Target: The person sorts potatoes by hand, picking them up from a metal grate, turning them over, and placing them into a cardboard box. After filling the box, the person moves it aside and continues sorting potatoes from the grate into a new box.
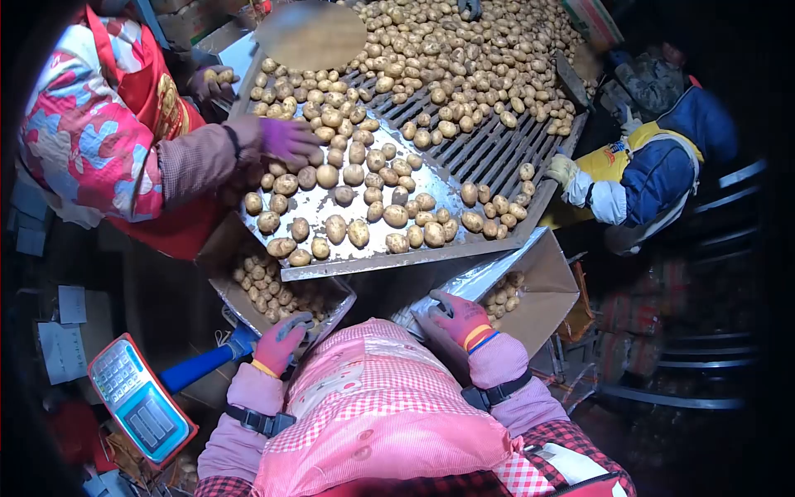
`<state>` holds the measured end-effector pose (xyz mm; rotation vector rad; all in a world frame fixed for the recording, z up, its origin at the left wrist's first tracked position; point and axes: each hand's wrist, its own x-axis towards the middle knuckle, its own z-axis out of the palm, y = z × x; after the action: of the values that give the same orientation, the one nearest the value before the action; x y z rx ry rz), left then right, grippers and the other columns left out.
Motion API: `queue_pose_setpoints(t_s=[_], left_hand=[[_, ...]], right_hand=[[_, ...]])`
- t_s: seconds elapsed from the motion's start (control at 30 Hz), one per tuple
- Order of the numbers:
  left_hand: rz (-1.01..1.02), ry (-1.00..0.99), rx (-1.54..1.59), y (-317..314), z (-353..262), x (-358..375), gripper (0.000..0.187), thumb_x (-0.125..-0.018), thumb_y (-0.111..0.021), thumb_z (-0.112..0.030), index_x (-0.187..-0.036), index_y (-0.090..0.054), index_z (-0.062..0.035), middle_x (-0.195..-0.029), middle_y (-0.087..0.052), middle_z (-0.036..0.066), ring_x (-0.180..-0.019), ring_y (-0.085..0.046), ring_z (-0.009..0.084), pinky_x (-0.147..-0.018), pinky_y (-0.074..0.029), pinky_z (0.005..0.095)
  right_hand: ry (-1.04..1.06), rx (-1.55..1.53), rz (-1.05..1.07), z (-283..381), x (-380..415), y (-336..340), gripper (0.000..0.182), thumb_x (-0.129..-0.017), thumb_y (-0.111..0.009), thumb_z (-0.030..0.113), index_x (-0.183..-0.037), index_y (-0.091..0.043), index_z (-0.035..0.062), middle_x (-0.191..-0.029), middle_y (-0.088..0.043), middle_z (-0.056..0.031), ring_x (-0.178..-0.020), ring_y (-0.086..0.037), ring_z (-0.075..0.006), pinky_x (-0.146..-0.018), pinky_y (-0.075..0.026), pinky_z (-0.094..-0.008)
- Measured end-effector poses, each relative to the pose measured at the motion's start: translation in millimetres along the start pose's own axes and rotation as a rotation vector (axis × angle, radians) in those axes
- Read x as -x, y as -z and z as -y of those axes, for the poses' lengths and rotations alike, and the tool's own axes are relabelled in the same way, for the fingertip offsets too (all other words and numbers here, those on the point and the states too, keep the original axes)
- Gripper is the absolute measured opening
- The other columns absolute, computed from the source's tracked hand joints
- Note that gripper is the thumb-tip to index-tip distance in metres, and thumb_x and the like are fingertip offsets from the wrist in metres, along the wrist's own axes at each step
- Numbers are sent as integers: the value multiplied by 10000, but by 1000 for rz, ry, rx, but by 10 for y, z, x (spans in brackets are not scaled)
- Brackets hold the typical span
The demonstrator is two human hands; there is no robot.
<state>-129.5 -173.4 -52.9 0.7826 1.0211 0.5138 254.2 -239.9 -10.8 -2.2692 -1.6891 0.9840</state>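
Note:
My left hand (284, 341), in a pink glove with grey fingertips, is closed on the near rim of the left cardboard box (222, 248). Several potatoes (263, 290) lie inside that box. On the other side, my right hand (460, 318), gloved alike, grips the near left edge of the right cardboard box (551, 286). A shiny plastic liner (489, 277) shows in this second box, with potatoes (503, 298) partly hidden behind its wall. Both boxes stand under the front edge of a metal sorting table (306, 211), where many loose potatoes (395, 215) are spread.
A slatted grate (476, 149) slopes down from a large potato heap (464, 66). Co-workers stand left and right; a purple-gloved hand (290, 141) touches potatoes, and a pale-gloved hand (561, 170) rests at the table's right edge. A digital scale (142, 402) is at my left.

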Motion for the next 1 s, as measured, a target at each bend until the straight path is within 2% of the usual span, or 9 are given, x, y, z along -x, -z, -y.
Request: queue_pose_setpoints(t_s=[0.3,0.43,0.57,0.63,0.67,0.7,0.77,0.9,1.0], left_hand=[[73,-47,19,-2,-289,-355,362,-941,-556,-137,-1248,-538,54,-1131,-631,140,-979,-628,201,-867,-507,313],[62,20,42,-44,-537,-562,347,-945,-547,-136,-1237,-543,53,-1095,-641,131,-921,-643,204,-840,-519,318],[157,99,-29,-203,-781,-908,324,-947,-557,-157,-1200,-576,44,-1036,-661,111,-895,-643,186,-784,-527,301],[164,119,-97,-358,-892,-1028,323,-949,-563,-175,-1189,-585,41,-1009,-666,101,-866,-646,181,-761,-528,289],[170,136,-95,-402,-895,-1064,327,-950,-564,-186,-1187,-586,40,-1009,-665,101,-850,-648,181,-751,-529,287],[178,153,-94,-434,-891,-1107,331,-952,-565,-196,-1184,-586,39,-1009,-663,102,-833,-650,182,-741,-531,286],[166,185,-89,-410,-873,-1177,327,-953,-559,-198,-1171,-589,44,-986,-665,112,-804,-652,189,-723,-534,285],[118,288,-5,-432,-919,-1225,389,-923,-599,-243,-1148,-582,75,-955,-657,147,-779,-631,204,-679,-522,327],[103,212,-83,-486,-948,-1183,371,-936,-568,-228,-1158,-583,70,-960,-660,130,-816,-630,189,-695,-515,305]], right_hand=[[-122,184,-145,-163,-729,520,623,-830,-611,417,-1387,-445,192,-1283,-567,-144,-1170,-541,-318,-986,-425,-396],[-234,435,-23,342,-1358,396,658,-781,-661,406,-1319,-473,77,-1054,-657,-182,-1000,-614,-355,-858,-472,-451],[9,142,22,325,-1541,169,651,-799,-645,409,-1335,-473,82,-1086,-641,-191,-1008,-607,-367,-878,-474,-449],[324,45,-59,172,-1588,271,616,-806,-639,399,-1326,-495,101,-1076,-632,-200,-1002,-602,-377,-887,-474,-440],[253,-33,-268,-94,-1718,368,550,-816,-639,372,-1287,-536,109,-1050,-627,-208,-1007,-594,-386,-892,-473,-429],[-55,-123,-263,-119,-1704,816,518,-829,-632,331,-1287,-537,110,-1077,-611,-213,-1019,-589,-390,-892,-473,-433],[-96,-128,-644,-677,-1923,1321,593,-812,-654,331,-1334,-496,96,-1288,-537,-212,-1217,-495,-361,-1034,-395,-404],[-482,244,-579,-1600,-2327,1961,776,-782,-645,418,-1457,-332,198,-1428,-385,-191,-1286,-434,-366,-1067,-368,-424],[-527,238,-528,-1891,-2680,2199,806,-800,-619,462,-1479,-287,183,-1487,-294,-217,-1325,-386,-383,-1097,-335,-419]])
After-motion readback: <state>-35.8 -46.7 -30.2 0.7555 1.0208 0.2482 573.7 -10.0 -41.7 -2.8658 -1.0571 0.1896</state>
